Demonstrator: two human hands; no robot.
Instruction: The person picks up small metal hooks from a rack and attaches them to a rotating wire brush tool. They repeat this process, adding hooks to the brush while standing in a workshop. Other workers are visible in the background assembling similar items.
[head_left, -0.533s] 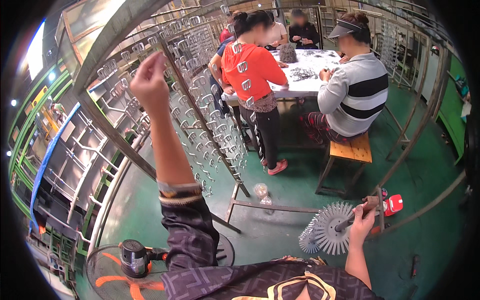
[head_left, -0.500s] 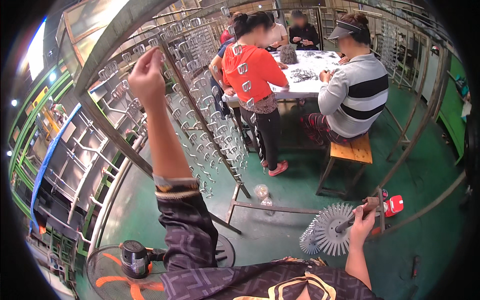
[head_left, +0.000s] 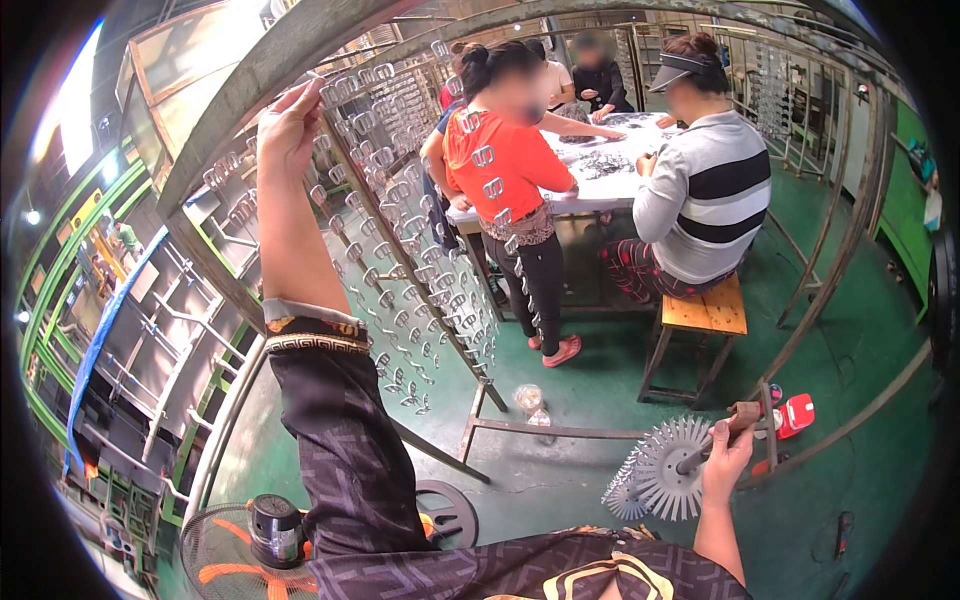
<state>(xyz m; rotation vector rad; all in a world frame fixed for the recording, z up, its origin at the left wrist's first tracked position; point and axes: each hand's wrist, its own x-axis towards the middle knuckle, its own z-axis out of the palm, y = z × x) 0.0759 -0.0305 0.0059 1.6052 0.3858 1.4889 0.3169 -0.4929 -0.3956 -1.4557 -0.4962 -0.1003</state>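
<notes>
Remotely, I have the right hand [head_left: 728, 462] gripping the toothed-disc spindle [head_left: 668, 478] near the metal rack [head_left: 238, 98]'s lower bar, seemingly clear of its teeth; the left hand [head_left: 288, 122] pinches narrowly by the rack's hanging buckles [head_left: 365, 122], contents unclear.

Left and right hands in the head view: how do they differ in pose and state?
The left hand is raised high beside hanging buckle-shaped metal pieces; the right hand is held low. The left hand's fingertips are drawn together, anything between them too small to tell; the right hand grips the spindle of the toothed grey disc. Both are bare.
</notes>
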